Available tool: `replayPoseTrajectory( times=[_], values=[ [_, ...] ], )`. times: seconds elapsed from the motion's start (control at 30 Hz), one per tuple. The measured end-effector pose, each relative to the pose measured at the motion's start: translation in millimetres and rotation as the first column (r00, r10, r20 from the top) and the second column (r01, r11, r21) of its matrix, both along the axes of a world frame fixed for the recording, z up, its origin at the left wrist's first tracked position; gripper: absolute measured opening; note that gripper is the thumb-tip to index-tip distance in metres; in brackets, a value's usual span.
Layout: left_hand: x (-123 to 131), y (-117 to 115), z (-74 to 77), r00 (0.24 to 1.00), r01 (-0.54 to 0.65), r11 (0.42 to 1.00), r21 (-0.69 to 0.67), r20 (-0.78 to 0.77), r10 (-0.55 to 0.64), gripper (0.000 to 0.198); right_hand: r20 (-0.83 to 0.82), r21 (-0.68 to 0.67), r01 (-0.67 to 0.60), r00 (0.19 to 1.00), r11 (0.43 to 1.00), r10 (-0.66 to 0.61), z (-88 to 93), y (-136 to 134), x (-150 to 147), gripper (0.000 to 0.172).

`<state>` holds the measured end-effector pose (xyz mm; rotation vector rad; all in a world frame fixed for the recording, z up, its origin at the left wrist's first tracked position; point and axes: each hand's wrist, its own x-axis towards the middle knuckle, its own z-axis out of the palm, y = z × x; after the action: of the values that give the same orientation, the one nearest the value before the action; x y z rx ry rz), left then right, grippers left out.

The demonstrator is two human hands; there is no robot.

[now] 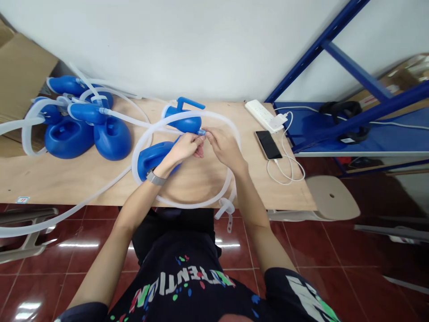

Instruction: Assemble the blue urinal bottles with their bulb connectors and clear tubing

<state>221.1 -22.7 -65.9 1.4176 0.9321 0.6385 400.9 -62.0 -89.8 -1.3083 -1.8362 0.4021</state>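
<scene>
Both hands meet over the middle of the wooden table [67, 179]. My left hand [185, 146] is closed, pinching the end of a translucent white tube [147, 134] that loops in a wide ring across the table. My right hand [221, 144] is closed too, its fingertips pinched on the small blue connector [201, 132] at the tube's end. Just behind the hands stands a blue plastic container [184, 120] with a handle. A second blue container [152, 156] lies under my left wrist.
Several more blue containers [87, 129] with tubes lie piled at the table's left, beside a cardboard box [20, 71]. A phone [268, 144], charging cable and white power strip [263, 115] lie at the right. A blue metal shelf [355, 80] and a stool [331, 197] stand further right.
</scene>
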Motion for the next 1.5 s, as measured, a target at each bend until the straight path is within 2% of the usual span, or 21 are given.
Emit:
replayPoseTrajectory(
  times=[0.17, 0.37, 0.53, 0.63, 0.7, 0.8, 0.87, 1.0, 1.13, 1.23, 1.3, 1.33, 1.37, 1.43, 1.5],
  values=[
    [4, -5, -4.5, 0.998, 0.009, 0.988, -0.152, 0.064, 0.001, 0.048, -0.028, -0.007, -0.024, 0.999, 1.000, 0.024, 0.7, 3, 0, 0.067],
    [8, -10, -18.4, 0.996, -0.024, 0.999, 0.045, 0.092, 0.020, 0.039, -0.163, -0.150, -0.128, 0.981, 0.980, 0.103, 0.8, 5, 7, 0.066],
    [7, -13, -24.1, 0.991, 0.004, 1.000, -0.013, 0.135, -0.002, 0.033, -0.224, -0.169, -0.122, 0.971, 0.978, 0.082, -6.0, 4, 8, 0.055],
    [2, -15, -26.4, 0.994, -0.016, 1.000, 0.018, 0.111, 0.014, 0.032, -0.288, -0.166, -0.139, 0.954, 0.976, 0.087, -5.9, 3, 4, 0.054],
    [-2, -16, -28.1, 0.999, -0.009, 0.992, 0.124, 0.053, 0.003, 0.038, -0.304, -0.174, -0.145, 0.949, 0.974, 0.087, -5.0, 3, 2, 0.055],
    [-8, -16, -30.3, 0.999, 0.036, 0.947, 0.320, -0.041, -0.024, 0.047, -0.318, -0.193, -0.171, 0.942, 0.966, 0.103, -5.5, 3, 0, 0.055],
    [-11, -16, -31.1, 0.994, 0.083, 0.920, 0.383, -0.098, -0.049, 0.049, -0.353, -0.210, -0.202, 0.928, 0.956, 0.119, -8.1, 2, 0, 0.056],
    [-10, -17, -31.8, 0.985, 0.127, 0.913, 0.387, -0.158, -0.070, 0.049, -0.429, -0.232, -0.242, 0.895, 0.942, 0.124, -17.8, 3, -2, 0.056],
    [-8, -21, -29.4, 0.994, 0.095, 0.954, 0.283, -0.081, -0.074, 0.042, -0.521, -0.238, -0.231, 0.850, 0.943, 0.077, -27.5, 4, -9, 0.055],
    [-17, -29, -25.2, 0.992, 0.075, 0.943, 0.325, -0.122, -0.037, 0.040, -0.566, -0.223, -0.202, 0.823, 0.954, 0.042, -31.8, 6, -11, 0.055],
    [-29, -36, -23.3, 0.978, 0.073, 0.895, 0.440, -0.209, 0.023, 0.040, -0.579, -0.218, -0.176, 0.815, 0.960, 0.018, -34.3, 6, -7, 0.055],
    [-36, -39, -22.9, 0.967, 0.054, 0.848, 0.528, -0.240, 0.087, 0.041, -0.587, -0.211, -0.164, 0.810, 0.964, 0.009, -35.7, 6, -3, 0.056],
    [-45, -41, -22.8, 0.952, 0.013, 0.779, 0.627, -0.246, 0.182, 0.041, -0.596, -0.200, -0.159, 0.803, 0.967, 0.008, -37.4, 6, 0, 0.057],
    [-62, -42, -22.2, 0.899, -0.105, 0.593, 0.798, -0.179, 0.400, 0.042, -0.614, -0.180, -0.168, 0.789, 0.969, 0.023, -41.1, 5, 7, 0.059],
    [-77, -36, -19.8, 0.838, -0.188, 0.425, 0.885, -0.081, 0.540, 0.051, -0.620, -0.170, -0.204, 0.783, 0.964, 0.057, -44.4, 5, 12, 0.060]
  ],
)
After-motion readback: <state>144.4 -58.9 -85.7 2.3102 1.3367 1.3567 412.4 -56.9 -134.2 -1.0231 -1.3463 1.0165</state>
